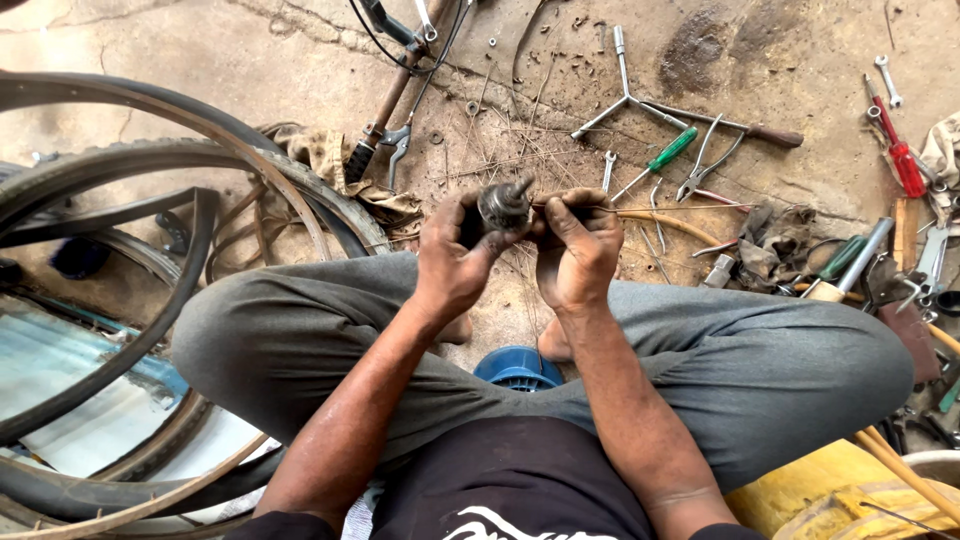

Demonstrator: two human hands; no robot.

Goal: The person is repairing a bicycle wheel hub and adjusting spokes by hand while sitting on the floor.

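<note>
I sit on a low blue stool with my knees spread, in grey trousers. My left hand grips a dark, greasy metal hub with a short axle sticking up from it. My right hand is closed next to the hub, its fingertips pinching a thin wire spoke that runs off to the right. Both hands are black with grease and meet over the dirt floor between my knees.
Bicycle tyres and rims lie stacked at my left. On the floor ahead lie a three-way socket wrench, a green-handled screwdriver, pliers, a red screwdriver, spanners and rags. More tools crowd the right side. A bicycle fork with brake lies ahead.
</note>
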